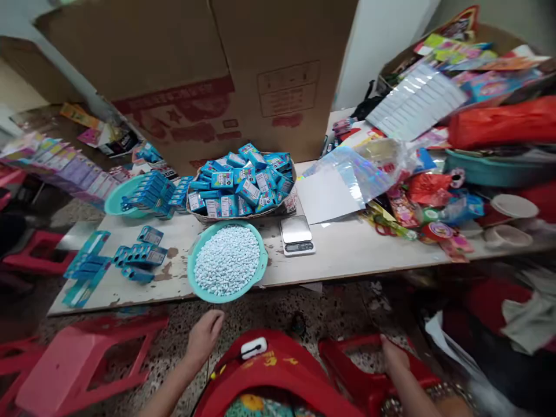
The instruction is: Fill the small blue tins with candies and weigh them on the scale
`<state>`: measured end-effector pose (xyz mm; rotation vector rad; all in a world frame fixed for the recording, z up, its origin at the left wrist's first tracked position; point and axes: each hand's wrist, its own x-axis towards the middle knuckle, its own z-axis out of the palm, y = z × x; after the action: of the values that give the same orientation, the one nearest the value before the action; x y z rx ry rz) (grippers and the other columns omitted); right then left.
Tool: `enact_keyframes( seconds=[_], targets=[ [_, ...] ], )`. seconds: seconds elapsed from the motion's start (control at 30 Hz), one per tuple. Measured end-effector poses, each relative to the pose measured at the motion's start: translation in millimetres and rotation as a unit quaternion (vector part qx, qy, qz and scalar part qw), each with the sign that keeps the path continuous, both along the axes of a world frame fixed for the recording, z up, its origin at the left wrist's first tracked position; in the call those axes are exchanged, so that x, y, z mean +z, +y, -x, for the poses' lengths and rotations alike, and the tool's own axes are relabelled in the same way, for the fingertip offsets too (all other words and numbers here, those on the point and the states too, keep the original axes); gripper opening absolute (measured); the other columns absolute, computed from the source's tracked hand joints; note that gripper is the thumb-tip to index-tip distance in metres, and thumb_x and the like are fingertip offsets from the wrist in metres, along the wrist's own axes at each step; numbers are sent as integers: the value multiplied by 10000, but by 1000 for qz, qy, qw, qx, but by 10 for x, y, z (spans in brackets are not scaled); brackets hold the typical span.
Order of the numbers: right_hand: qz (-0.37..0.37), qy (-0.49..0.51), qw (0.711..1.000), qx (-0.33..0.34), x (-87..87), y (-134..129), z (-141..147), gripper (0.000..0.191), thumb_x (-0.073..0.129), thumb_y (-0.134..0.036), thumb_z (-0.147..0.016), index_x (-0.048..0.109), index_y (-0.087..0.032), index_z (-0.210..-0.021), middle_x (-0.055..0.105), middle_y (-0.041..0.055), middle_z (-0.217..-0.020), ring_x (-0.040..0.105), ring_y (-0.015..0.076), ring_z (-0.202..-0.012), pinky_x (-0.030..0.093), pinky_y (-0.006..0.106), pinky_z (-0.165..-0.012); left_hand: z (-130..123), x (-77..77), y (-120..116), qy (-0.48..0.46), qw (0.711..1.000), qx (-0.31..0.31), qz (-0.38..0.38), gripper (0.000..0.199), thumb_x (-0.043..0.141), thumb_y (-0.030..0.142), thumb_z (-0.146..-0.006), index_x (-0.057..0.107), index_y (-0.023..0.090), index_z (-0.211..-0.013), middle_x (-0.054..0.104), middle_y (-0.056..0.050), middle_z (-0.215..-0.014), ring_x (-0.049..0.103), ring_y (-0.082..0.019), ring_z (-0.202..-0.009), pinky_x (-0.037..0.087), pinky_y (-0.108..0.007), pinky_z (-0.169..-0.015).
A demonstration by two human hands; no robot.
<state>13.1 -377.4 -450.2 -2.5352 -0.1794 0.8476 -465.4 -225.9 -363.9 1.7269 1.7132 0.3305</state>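
My left hand [207, 328] hangs in front of the table's near edge, below a turquoise basin [263, 263] of small pale-blue pellets. Its fingers are curled in, and nothing shows in them. Low on the right, my right hand [394, 357] is at the edge of a red plastic stool [343, 370] and appears closed on it; its fingers are partly hidden. Behind the basin, a wide container [208, 218] is heaped with small blue printed boxes [243, 179]. A small white scale [296, 234] lies right of the basin.
More blue boxes [141, 255] stand on the table's left side. A large cardboard carton [182, 69] rises behind. Wrappers, bags and a white sheet [328, 194] crowd the right. Pink-red stools [65, 368] stand at left. A red garment [260, 376] covers my front.
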Motion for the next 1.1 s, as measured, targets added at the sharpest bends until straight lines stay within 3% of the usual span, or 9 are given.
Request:
enact_keyframes(
  seconds=[0.07, 0.13, 0.2, 0.3, 0.4, 0.63, 0.83, 1.0, 1.1],
  targets=[
    [3, -2, 1000, 12, -138, 39, 89, 315, 552, -361, -643, 406, -247, -389, 606, 151, -562, 660, 460, -798, 488, 572, -664, -112, 159, 131, 17, 993, 13, -114, 236, 557, 407, -802, 684, 265, -943, 668, -88, -1011, 579, -248, -1026, 381, -334, -997],
    [-33, 7, 999, 38, -262, 162, 309, 234, 547, -361, -612, 461, -248, -426, 659, 157, -641, 660, 435, -886, 504, 533, -759, -287, 214, 368, 69, 977, -9, -200, 369, 547, 425, -821, 649, 219, -1110, 618, -128, -1177, 499, -263, -1186, 297, -362, -1082],
    [-90, 19, 993, 73, -352, 365, 589, 176, 555, -388, -605, 580, -230, -531, 707, 146, -777, 661, 377, -940, 512, 464, -832, -464, 173, 653, 129, 956, -55, -259, 487, 547, 453, -828, 593, 182, -1229, 526, -149, -1328, 381, -289, -1315, 237, -416, -1116],
    [-169, 35, 978, 115, -414, 719, 967, 341, 580, -459, -606, 697, -170, -745, 719, 141, -899, 672, 313, -903, 512, 407, -871, -646, 16, 1030, 175, 923, -129, -317, 560, 564, 491, -815, 551, 217, -1303, 403, -138, -1451, 228, -348, -1398, 173, -518, -1116],
    [-224, 32, 964, 137, -399, 967, 1198, 457, 578, -506, -648, 716, -141, -885, 709, 143, -973, 667, 272, -909, 507, 370, -878, -697, -120, 1270, 188, 904, -163, -348, 547, 551, 488, -827, 540, 256, -1322, 369, -127, -1477, 194, -382, -1403, 142, -570, -1101],
    [-246, 11, 960, 131, -199, 1070, 1382, 417, 608, -507, -687, 718, -143, -858, 716, 133, -893, 664, 271, -838, 513, 394, -817, -556, -213, 1619, 192, 881, -184, -392, 406, 549, 411, -841, 632, 240, -1200, 521, -119, -1349, 398, -364, -1275, 233, -524, -1062],
    [-246, -11, 962, 113, -4, 1250, 1425, 438, 584, -513, -732, 688, -132, -921, 709, 126, -925, 660, 260, -864, 511, 389, -829, -499, -238, 1901, 191, 872, -184, -410, 291, 558, 375, -835, 684, 233, -1056, 614, -126, -1188, 492, -338, -1091, 318, -485, -899],
    [-258, -44, 955, 137, 263, 1626, 1407, 468, 562, -519, -776, 659, -119, -999, 685, 129, -958, 633, 250, -867, 495, 415, -850, -468, -223, 1980, 176, 869, -189, -421, 240, 554, 358, -838, 687, 234, -994, 643, -103, -1111, 510, -300, -1002, 332, -426, -793],
    [-308, -91, 929, 181, 536, 2034, 1377, 432, 529, -493, -823, 635, -132, -1034, 650, 126, -1001, 611, 233, -889, 511, 394, -809, -452, -231, 1991, 180, 862, -197, -431, 242, 548, 339, -840, 679, 220, -1004, 650, -100, -1071, 516, -279, -956, 345, -397, -749]
  ],
)
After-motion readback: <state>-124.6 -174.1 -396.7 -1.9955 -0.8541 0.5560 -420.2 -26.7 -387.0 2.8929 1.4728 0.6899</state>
